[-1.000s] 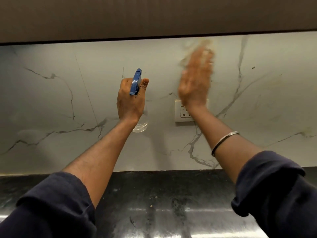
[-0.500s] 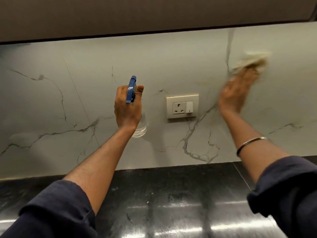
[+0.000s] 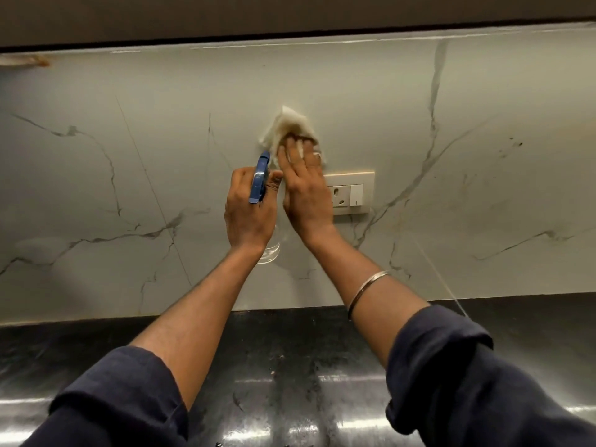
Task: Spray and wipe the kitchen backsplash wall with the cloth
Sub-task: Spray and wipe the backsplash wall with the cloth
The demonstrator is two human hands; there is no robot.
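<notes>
**Wipe in progress above the socket; sprayer held idle**

Right hand (image 3: 306, 191) lies flat and open, fingers spread, palm pressing the cloth (image 3: 290, 127) against the backsplash wall (image 3: 483, 124). The cloth sits just above and to the left of the wall socket (image 3: 350, 193); its upper part fans out past the fingertips and shows a brown stain. The hand does not grip it; it is pinned between palm and wall.

Left hand (image 3: 248, 211) is closed around the spray bottle (image 3: 259, 177), blue head up, clear body showing below the wrist. Whether a finger rests on the trigger cannot be told. The two hands are nearly touching.

Handling, judged:
- Cloth: soft, limp and light, probably damp. It follows the hand only under pressure, so a flat palm over its middle suits it; loose corners may fold under.
- Wall: polished stone look, hard and slick, so the cloth should glide easily.
- Bottle: light rigid plastic, best held at the neck under the head.
- Risk: the socket is just beside the wet cloth; keep spray and moisture off it.

Dark specks remain on the wall to the far right. Black countertop (image 3: 290, 366) below.
</notes>
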